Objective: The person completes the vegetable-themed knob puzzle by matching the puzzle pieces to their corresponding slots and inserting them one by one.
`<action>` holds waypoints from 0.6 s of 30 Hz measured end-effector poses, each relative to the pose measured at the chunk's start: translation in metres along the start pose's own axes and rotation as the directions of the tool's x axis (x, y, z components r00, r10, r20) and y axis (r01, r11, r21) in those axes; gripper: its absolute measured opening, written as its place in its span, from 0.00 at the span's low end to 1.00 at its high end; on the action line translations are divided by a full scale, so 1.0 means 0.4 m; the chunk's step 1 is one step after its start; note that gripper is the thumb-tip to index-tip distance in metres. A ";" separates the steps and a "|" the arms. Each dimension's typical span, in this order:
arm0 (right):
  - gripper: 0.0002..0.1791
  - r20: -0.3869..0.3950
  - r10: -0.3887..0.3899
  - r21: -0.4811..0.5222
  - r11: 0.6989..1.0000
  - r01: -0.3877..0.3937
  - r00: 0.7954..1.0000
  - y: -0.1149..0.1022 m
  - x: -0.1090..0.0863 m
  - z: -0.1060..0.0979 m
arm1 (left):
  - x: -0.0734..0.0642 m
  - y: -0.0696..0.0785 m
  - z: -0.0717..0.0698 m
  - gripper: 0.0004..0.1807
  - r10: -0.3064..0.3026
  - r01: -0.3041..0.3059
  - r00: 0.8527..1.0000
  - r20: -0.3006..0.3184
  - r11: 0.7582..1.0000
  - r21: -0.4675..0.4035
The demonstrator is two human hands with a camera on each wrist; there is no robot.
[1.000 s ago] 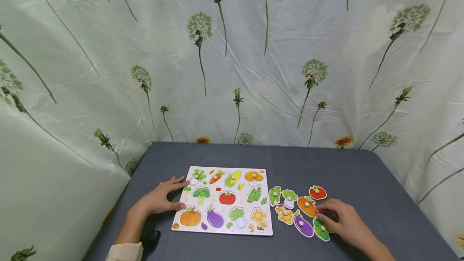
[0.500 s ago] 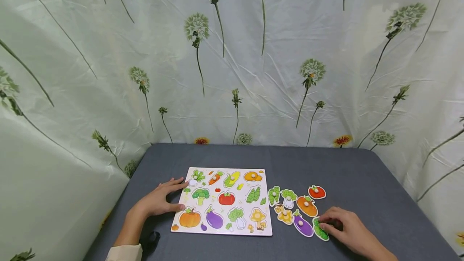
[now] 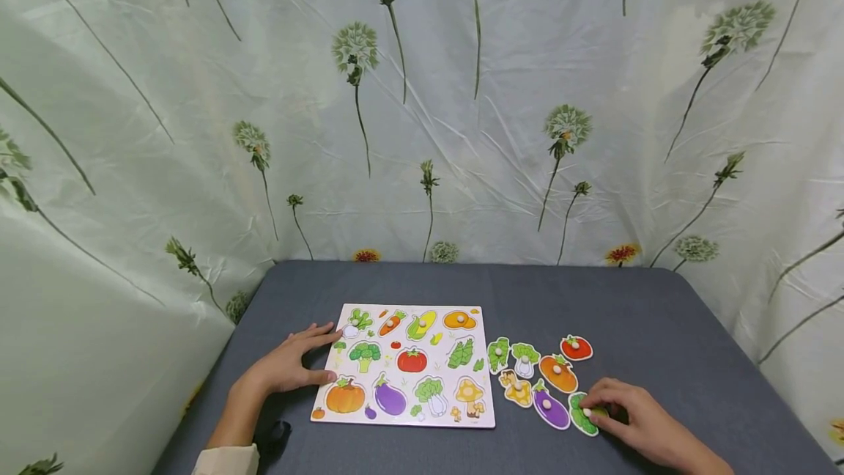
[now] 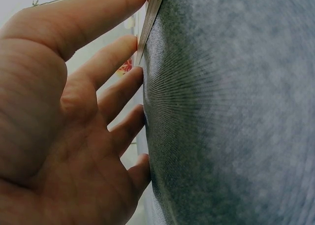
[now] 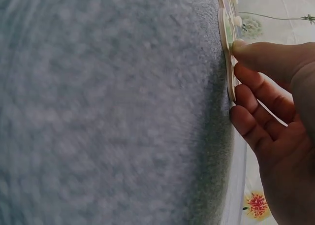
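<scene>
In the head view my left hand (image 3: 290,361) rests at the left edge of a white vegetable puzzle board (image 3: 385,418), fingers spread, with thumb and fingertips touching it. The left wrist view shows the thumb (image 4: 98,16) against the board's edge. My right hand (image 3: 636,416) touches a green broccoli puzzle piece (image 3: 579,420) on the table. In the right wrist view its thumb (image 5: 261,55) lies on the piece, below the white knob (image 5: 238,21), and the other fingers are loosely bent beside it. An eggplant piece (image 3: 551,409) and a pumpkin piece (image 3: 557,374) lie close by.
Other loose pieces lie right of the board: a tomato (image 3: 576,348), a mushroom (image 3: 516,390), a bok choy (image 3: 525,361) and a green leafy one (image 3: 499,355). A black object (image 3: 273,437) sits by the left forearm. A flowered curtain (image 3: 422,94) hangs behind the grey table (image 3: 527,299).
My right hand has moved from the pumpkin piece's edge toward me, onto the broccoli piece. The left hand has stayed at the board's edge.
</scene>
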State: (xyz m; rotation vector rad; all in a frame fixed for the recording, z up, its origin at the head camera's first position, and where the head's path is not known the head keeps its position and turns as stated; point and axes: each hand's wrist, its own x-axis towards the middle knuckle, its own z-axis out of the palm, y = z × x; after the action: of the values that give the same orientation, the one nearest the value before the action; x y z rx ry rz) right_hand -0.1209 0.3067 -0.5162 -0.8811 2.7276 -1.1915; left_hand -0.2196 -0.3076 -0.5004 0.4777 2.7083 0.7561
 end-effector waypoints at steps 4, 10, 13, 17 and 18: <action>0.07 0.010 0.014 -0.005 1.000 -0.014 1.000 -0.002 0.005 -0.007 | 0.000 0.000 0.000 0.48 -0.008 0.008 1.000 0.001 1.000 0.000; 0.05 -0.029 0.045 -0.012 0.999 -0.046 0.999 -0.011 0.014 -0.015 | 0.001 0.000 0.000 0.49 -0.009 0.009 1.000 -0.004 1.000 0.009; 0.04 -0.062 0.063 -0.030 0.997 -0.065 0.996 -0.020 0.022 -0.020 | 0.000 0.002 -0.001 0.49 -0.012 0.012 1.000 -0.005 1.000 0.008; 0.04 -0.114 0.087 -0.082 0.992 -0.097 0.990 -0.031 0.036 -0.023 | -0.002 0.004 0.001 0.49 -0.017 0.017 1.000 -0.007 1.000 0.004; 0.04 -0.129 0.090 -0.094 0.990 -0.102 0.988 -0.034 0.040 -0.023 | -0.002 0.004 0.001 0.49 -0.018 0.018 1.000 -0.007 1.000 0.002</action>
State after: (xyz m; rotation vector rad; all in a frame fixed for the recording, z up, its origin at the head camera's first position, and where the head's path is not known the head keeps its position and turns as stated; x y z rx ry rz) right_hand -0.1299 0.2971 -0.4975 -0.6964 2.9152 -1.1372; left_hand -0.2182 -0.3065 -0.4998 0.4518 2.7167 0.7511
